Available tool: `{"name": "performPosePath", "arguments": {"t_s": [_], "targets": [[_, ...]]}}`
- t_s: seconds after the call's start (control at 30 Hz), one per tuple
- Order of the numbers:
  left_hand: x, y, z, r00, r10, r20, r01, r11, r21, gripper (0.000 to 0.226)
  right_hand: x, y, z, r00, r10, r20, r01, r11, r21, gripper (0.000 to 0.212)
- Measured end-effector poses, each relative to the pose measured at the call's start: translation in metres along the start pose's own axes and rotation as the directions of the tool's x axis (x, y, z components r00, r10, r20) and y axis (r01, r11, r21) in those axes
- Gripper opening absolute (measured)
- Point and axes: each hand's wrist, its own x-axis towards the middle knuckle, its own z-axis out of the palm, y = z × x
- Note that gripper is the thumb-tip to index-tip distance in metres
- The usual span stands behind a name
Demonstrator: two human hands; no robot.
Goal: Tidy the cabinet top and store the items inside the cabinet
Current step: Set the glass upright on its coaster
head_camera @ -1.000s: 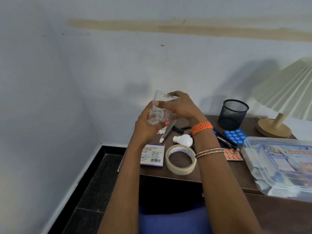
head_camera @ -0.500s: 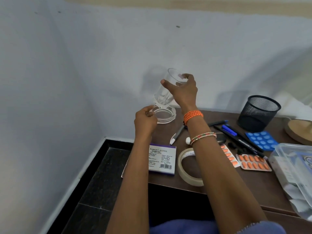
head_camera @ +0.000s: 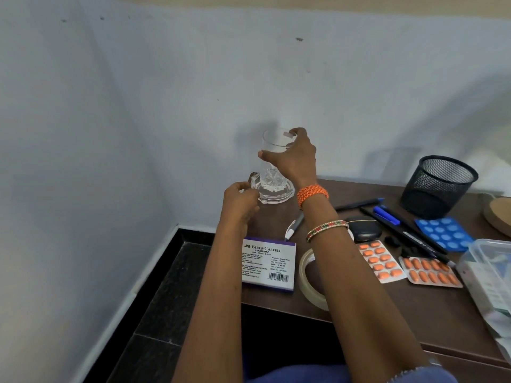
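A clear drinking glass (head_camera: 272,154) stands upright in a clear glass dish (head_camera: 282,193) at the back left corner of the brown cabinet top (head_camera: 401,308). My right hand (head_camera: 296,158) grips the glass near its rim from the right. My left hand (head_camera: 239,201) pinches the dish's left edge. On the top lie a Faber-Castell stamp pad box (head_camera: 268,264), a tape roll (head_camera: 309,277), orange pill strips (head_camera: 381,261), a blue pill strip (head_camera: 443,233), several pens (head_camera: 398,228) and a black case (head_camera: 363,229).
A black mesh cup (head_camera: 438,186) stands at the back right, beside a round wooden lamp base (head_camera: 499,214). A clear plastic box (head_camera: 489,275) sits at the right edge. White walls close the corner; dark floor (head_camera: 166,313) lies to the left.
The glass, held up in both hands a second ago, has come down upright into the dish. My left hand left the glass and took the dish's edge.
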Motion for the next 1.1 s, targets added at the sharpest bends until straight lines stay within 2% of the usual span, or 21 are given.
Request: {"name": "performPosePath", "arguments": {"t_s": [0.3,0.63,0.73,0.83,0.93,1.1], "targets": [[-0.004,0.008,-0.004,0.998,0.003,0.057,0.003,0.993,-0.116,0.037,-0.002,0.003,0.011,0.997,0.016,0.069,-0.011,0.997,-0.078,0.081],[-0.006,0.009,-0.005,1.000,0.012,0.024,-0.011,0.999,-0.049,0.024,-0.010,0.004,0.012,0.995,-0.015,0.103,0.029,0.990,-0.138,0.081],[-0.005,0.006,-0.006,0.994,0.105,-0.022,-0.102,0.990,0.101,0.018,-0.013,0.000,0.010,0.993,0.018,0.117,-0.001,0.990,-0.143,0.093],[-0.009,0.008,-0.006,0.940,0.331,-0.080,-0.295,0.909,0.296,0.015,-0.015,-0.013,0.003,0.999,0.012,0.051,-0.006,0.992,-0.123,0.102],[-0.019,0.014,-0.003,0.886,0.456,-0.079,-0.412,0.855,0.316,0.014,-0.017,-0.032,-0.016,0.994,-0.074,-0.086,0.066,0.993,-0.096,0.077],[-0.041,0.018,0.014,0.856,0.513,-0.064,-0.477,0.832,0.285,0.014,-0.034,-0.044,-0.063,0.977,-0.138,-0.164,0.117,0.984,-0.132,0.028]]}}
